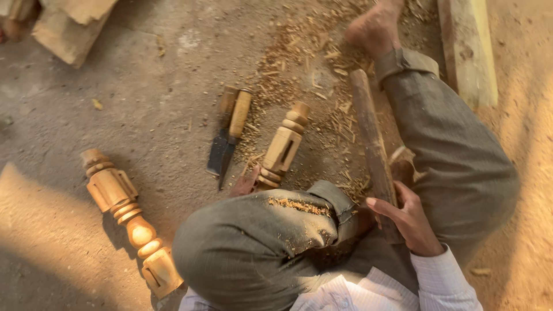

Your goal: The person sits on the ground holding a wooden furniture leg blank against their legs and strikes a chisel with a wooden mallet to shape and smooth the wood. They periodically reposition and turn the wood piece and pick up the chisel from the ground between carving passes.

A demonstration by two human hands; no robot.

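Observation:
My right hand (406, 219) is shut on the lower end of a long, rough wooden club (368, 135) that lies slanted over the ground between my legs. A short turned wooden piece (283, 147) with a square slotted middle lies in the shavings, its lower end behind my left knee (247, 247). A reddish-brown bit (245, 185) at that end may be my left hand; the knee hides the rest. Two chisels with wooden handles (233, 124) lie side by side just left of the turned piece.
A longer turned wooden post (124, 216) lies on the ground at lower left. Wood shavings (311, 57) cover the dirt ahead. My bare foot (374, 26) rests at the top. A plank (468, 49) lies at upper right, wooden blocks (69, 26) at upper left.

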